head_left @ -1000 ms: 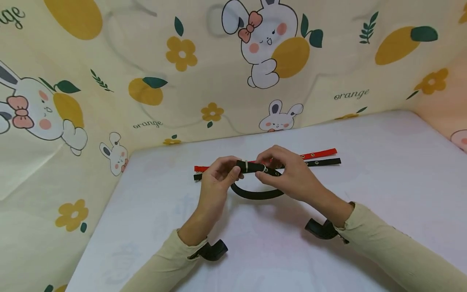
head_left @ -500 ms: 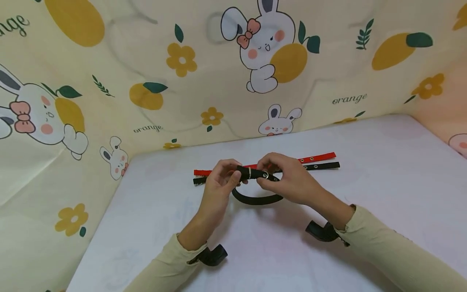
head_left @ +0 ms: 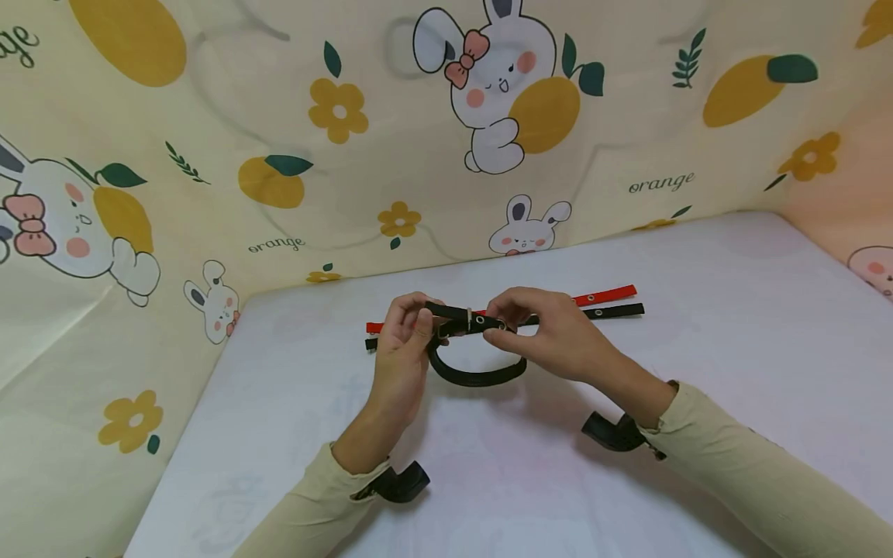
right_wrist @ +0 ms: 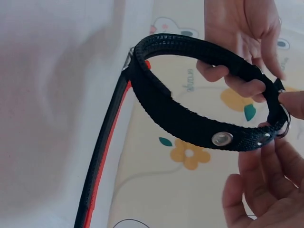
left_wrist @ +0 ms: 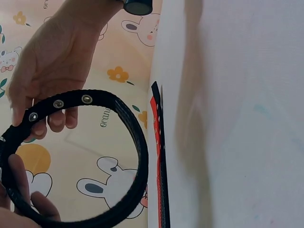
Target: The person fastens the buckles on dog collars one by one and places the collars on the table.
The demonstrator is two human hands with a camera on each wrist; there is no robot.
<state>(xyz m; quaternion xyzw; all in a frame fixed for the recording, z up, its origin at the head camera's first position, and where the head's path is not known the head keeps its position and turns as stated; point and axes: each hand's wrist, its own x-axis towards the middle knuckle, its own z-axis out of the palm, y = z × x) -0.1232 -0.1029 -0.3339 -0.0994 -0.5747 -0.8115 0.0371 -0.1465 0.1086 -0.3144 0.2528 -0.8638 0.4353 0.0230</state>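
A black collar (head_left: pixel 477 378), bent into a loop, is held above the table between both hands. Metal-rimmed eyelets (left_wrist: pixel 58 104) run along its strap. My left hand (head_left: pixel 405 349) pinches the loop's left side, thumb in front, beside a strap end (head_left: pixel 443 310) that points up-left. The right hand (head_left: pixel 561 333) pinches the strap to the right of a pale metal buckle (head_left: pixel 470 317). In the right wrist view, the collar (right_wrist: pixel 190 118) shows a woven outer face and a smoother, shiny inner face. Fingers hide part of the buckle area.
Behind the hands, a red strap (head_left: pixel 605 296) and a black strap (head_left: pixel 614 311), both with eyelets, lie side by side on the white table (head_left: pixel 502 480). A cream sheet (head_left: pixel 418 155) printed with rabbits and oranges rises at the back and left.
My left hand has shifted slightly left, and the strap end beside it stands out more, angled up-left. More of the strap and eyelets shows between the hands. The right hand keeps its pinch.
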